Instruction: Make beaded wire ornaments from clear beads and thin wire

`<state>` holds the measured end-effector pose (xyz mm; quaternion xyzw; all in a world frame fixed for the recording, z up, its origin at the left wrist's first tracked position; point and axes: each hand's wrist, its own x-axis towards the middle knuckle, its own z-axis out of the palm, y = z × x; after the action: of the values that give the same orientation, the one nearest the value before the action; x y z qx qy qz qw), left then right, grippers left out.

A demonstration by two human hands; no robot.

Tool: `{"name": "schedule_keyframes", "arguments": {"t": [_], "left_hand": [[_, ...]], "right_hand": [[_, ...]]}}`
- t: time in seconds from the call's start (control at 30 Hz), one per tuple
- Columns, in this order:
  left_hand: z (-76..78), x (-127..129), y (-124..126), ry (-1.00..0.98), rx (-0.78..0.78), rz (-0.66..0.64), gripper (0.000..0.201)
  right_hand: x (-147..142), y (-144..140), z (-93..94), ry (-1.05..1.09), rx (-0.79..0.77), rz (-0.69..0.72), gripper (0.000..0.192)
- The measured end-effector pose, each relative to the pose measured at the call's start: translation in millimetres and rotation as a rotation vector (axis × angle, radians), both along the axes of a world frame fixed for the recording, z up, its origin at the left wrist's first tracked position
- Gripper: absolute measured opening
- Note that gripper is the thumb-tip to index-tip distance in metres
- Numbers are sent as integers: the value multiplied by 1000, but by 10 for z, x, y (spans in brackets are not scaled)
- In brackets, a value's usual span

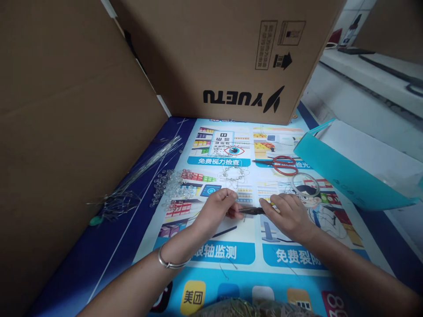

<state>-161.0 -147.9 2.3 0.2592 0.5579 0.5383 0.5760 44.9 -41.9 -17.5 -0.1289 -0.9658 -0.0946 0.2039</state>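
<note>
At centre, the right hand (287, 215) wraps the pliers (254, 211); the left hand (222, 207) is pressed together, contents hidden. A beaded ring (234, 179) just above looks formed; loose beads (172, 187), centre-left, remain unstrung.

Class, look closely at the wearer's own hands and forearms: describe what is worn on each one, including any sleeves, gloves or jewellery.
The left hand is ungloved, with a thin, rounded, silver-coloured bracelet around its wrist. The right hand is also ungloved, and no bracelet shows on its wrist. No sleeve shows on either forearm.
</note>
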Motion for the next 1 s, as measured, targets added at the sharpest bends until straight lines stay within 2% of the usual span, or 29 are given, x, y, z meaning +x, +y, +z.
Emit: {"name": "schedule_keyframes", "arguments": {"t": [0.33, 0.53, 0.77, 1.0], "left_hand": [[33, 5, -6, -5, -9, -12, 22], [50, 12, 3, -7, -31, 2, 22], [17, 13, 5, 12, -35, -4, 21], [32, 14, 0, 6, -36, 4, 19]], "right_hand": [[-10, -3, 40, -40, 92, 11, 33], [-15, -18, 57, -15, 69, 9, 32], [-57, -33, 98, 18, 212, 32, 26], [-66, -46, 131, -17, 234, 21, 24]]}}
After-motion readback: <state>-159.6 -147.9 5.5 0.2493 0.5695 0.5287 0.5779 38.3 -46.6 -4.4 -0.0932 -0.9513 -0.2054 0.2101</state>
